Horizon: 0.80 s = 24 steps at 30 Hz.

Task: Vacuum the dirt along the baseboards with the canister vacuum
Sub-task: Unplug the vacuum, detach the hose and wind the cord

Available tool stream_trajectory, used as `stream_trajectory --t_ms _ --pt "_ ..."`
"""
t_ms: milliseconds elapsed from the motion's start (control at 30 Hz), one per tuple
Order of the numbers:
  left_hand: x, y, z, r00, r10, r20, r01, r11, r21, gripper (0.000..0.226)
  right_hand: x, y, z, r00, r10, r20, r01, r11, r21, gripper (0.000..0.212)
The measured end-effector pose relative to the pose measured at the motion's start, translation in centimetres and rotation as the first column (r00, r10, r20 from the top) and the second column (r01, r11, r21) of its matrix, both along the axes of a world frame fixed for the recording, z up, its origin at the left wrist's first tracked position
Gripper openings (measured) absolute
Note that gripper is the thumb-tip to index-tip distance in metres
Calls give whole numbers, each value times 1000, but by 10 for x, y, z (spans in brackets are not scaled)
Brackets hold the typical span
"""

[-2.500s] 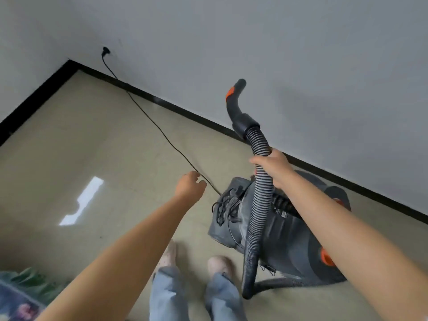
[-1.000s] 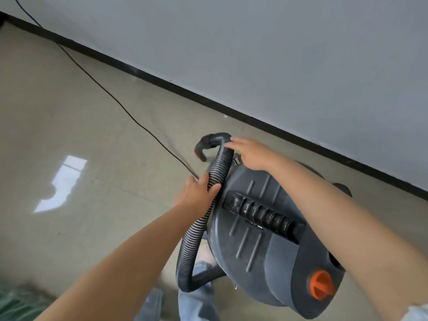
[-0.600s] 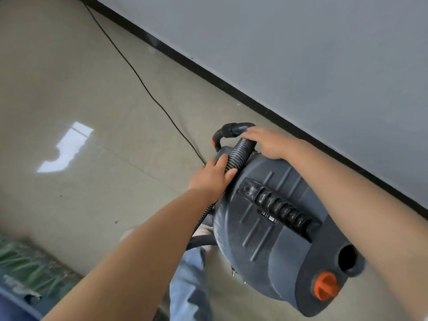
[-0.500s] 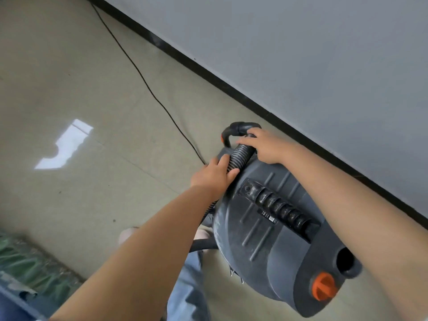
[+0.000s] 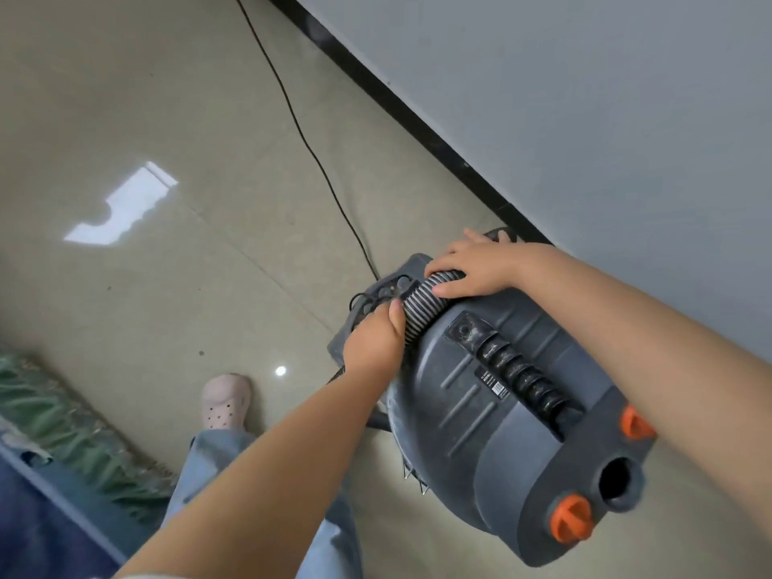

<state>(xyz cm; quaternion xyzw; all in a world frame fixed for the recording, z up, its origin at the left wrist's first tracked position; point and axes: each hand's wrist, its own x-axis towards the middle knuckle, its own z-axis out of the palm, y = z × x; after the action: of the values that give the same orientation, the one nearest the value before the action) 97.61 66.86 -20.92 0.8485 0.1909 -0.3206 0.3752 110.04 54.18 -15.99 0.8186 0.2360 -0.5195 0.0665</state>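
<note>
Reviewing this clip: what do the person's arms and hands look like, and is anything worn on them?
Both forearms are bare, with no gloves, watch, rings or bands visible on the left hand or right hand. No sleeve is plainly visible on either arm; the upper arms run out of frame.

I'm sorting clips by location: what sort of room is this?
Probably a sparsely furnished home room: glossy beige tiled floor, plain grey wall with black baseboard, and a green-patterned rug edge.
</note>
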Motion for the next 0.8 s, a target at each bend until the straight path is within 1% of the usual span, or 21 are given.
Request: stream_trajectory --t_ms 67,167,333,400,467,500,600,733,800 --pt "-2 -1 -4 1000 7 20 -8 999 39 46 -1 1 -5 999 19 -31 -18 999 31 47" --pt "2 -1 -9 1000 -27 5 26 995 93 43 4 0 -11 999 35 -27 -34 999 36 45" --pt "6 -3 -20 995 -79 -67 89 984 155 46 8 0 -28 993 103 -59 -106 993 -51 47" --pt "10 -3 -23 992 -94 -81 106 981 160 46 10 1 -32 993 95 -64 -99 993 -60 48" --pt "18 1 -25 993 -102 -58 109 984 143 46 17 3 -33 995 77 -61 -81 995 -61 49" --pt "14 3 -25 993 -99 -71 107 986 124 46 12 5 -31 994 84 -65 -89 993 -76 50" --pt "14 10 -23 995 -91 -42 96 987 127 44 7 4 -32 997 77 -19 -78 995 -68 53" --pt "13 28 -10 990 -139 25 135 982 134 37 -10 -2 -26 996 17 89 -17 1000 -4 49" --pt "17 43 -2 982 -188 36 179 969 169 35 -13 1 -19 989 2 147 -8 999 43 46"
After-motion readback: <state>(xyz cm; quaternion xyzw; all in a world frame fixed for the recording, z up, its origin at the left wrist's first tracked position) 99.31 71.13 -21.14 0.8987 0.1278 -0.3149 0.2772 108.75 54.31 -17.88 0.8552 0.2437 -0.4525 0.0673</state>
